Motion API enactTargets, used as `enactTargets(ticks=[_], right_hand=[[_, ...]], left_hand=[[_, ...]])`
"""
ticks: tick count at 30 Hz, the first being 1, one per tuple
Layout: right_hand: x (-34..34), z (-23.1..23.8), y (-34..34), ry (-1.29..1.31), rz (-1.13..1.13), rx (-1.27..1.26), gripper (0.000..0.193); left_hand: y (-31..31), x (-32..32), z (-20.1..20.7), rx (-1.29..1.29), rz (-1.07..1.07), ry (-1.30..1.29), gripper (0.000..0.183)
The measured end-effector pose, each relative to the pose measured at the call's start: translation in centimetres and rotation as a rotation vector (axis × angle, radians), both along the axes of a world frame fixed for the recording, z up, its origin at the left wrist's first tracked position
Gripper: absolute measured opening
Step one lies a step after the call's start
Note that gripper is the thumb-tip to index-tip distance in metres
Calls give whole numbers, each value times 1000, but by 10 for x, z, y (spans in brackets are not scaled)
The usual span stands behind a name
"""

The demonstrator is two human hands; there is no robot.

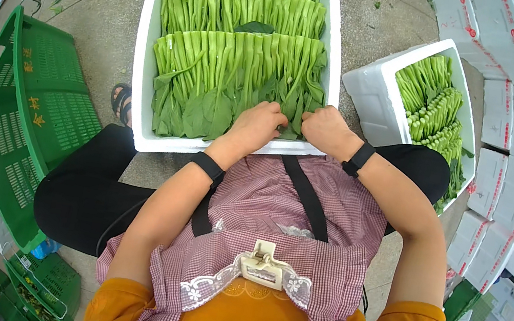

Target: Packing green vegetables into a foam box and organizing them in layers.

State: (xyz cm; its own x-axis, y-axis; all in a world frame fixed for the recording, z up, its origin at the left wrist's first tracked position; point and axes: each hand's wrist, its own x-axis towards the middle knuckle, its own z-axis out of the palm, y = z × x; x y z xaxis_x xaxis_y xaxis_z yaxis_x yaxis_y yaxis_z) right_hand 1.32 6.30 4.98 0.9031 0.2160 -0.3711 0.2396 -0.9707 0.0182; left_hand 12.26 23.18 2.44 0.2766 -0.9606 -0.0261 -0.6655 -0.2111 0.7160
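Observation:
A white foam box [143, 51] stands before me, packed with overlapping rows of choy sum [234, 53], the cut stalk ends pointing away and the leaves toward me. At the near right corner, my left hand [258, 125] has its fingers curled in on the leaves of the nearest row. Just to its right, my right hand [331, 132] is closed at the leaves beside the box's near right wall. The two hands are a short gap apart. Leaves and curled fingers hide the fingertips.
A smaller white foam box [371, 98] of choy sum tilts beside my right knee. A big green plastic crate [38, 115] is at my left, with another green crate [46, 281] behind it. White printed cartons [510, 129] are stacked at the right. Leaf scraps [58, 2] lie on the concrete floor.

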Motion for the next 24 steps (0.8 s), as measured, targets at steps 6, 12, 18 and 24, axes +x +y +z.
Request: enactTargets(ticks=[6,12,18,24], right_hand=[[7,-6,3,116,27,-109,16],[21,49,-20,397,-214,333,12],[-33,79,-85,102,-766,841,14],[-5,73,-30,-164,-576,425,10]], left_hand=[[-5,-5,-3,71,33,-95,8],[2,6,3,-15,87,149,6],[13,65,42,180,-41,761,6],[27,25,99,862,-437,222,23]])
